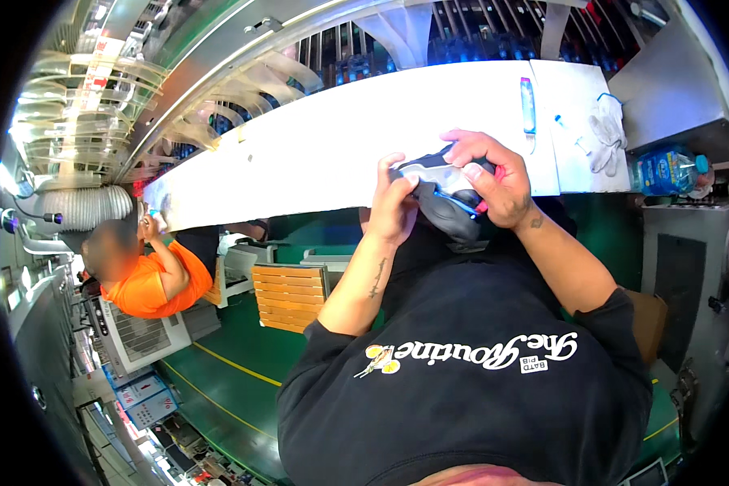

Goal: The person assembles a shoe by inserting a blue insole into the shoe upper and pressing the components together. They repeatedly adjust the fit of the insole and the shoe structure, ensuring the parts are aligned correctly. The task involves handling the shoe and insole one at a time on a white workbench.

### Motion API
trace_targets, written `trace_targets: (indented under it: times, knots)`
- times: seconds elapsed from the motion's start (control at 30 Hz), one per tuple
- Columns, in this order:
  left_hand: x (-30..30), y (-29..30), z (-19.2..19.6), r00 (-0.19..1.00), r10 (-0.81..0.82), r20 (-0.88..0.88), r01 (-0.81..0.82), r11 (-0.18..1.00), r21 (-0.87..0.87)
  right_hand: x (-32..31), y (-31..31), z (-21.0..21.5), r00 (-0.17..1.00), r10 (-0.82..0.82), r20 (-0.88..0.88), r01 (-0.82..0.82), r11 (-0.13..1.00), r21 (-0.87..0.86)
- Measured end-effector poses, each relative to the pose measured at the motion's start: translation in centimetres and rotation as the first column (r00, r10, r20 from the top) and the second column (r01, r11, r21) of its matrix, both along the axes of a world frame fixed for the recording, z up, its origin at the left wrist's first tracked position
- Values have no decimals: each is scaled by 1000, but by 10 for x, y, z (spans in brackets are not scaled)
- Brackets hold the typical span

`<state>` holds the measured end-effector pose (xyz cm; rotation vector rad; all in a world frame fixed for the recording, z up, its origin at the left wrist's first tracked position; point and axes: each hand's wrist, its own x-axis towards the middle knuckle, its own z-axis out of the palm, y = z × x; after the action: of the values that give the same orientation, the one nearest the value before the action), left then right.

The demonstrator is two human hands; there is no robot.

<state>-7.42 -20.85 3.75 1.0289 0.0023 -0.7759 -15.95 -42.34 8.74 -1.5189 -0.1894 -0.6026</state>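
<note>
Over the near edge of a white worktable (340, 121), I hold what looks like a dark grey shoe (447, 217) with a lighter grey panel and blue and red edging. My left hand (394, 202) pinches its left side, with the thumb on the pale panel. My right hand (498, 182) grips the right side, thumb on top and fingers curled round the far edge. Part of the shoe is covered by my fingers. On the table beyond my right hand lies a slim blue tool (528, 109) with a pink end.
White gloves (603, 142) and a small blue-ended item (571, 134) lie at the table's right end. Beside it sits a clear bottle (667, 172) with a blue cap. Slatted wooden seat (279, 296) at left. A person in orange (158, 279) works at the far left end. Machinery runs behind.
</note>
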Motion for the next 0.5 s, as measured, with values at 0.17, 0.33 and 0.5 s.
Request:
trace_targets:
  times: [0.17,0.33,0.5]
  knots:
    - [-12,-25,45,822,-263,506,94,938,335,14,1,20,958,-175,-227,112,958,-265]
    - [-30,-7,21,698,-340,630,97,916,388,33,-21,13,909,-113,-401,42,983,-181]
    - [-32,5,0,194,-397,897,-207,877,433,57,-37,14,893,-95,-440,-5,975,-220]
